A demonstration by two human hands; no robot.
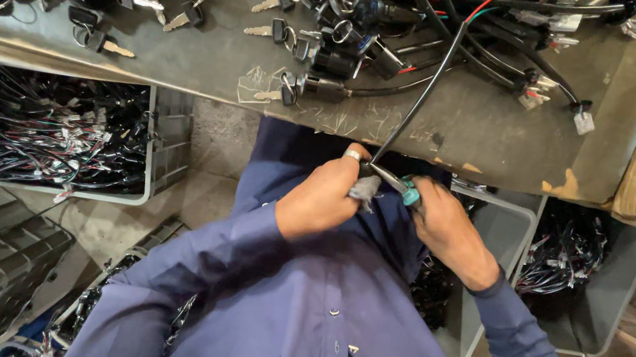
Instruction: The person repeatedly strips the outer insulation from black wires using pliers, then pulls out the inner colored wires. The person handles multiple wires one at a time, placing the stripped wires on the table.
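Below the surface [503, 137] edge, my left hand [323, 200] is closed around the black cable [418, 102] end; my right hand [450, 229] grips green-handled pliers [403, 188]. I judge the cable light and limp, best pinched near its tip.

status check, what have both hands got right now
Left hand pinching the black cable end, ring on one finger. Right hand gripping teal-handled pliers at that end. Cable runs up onto the bench among key switches; nothing blocking.
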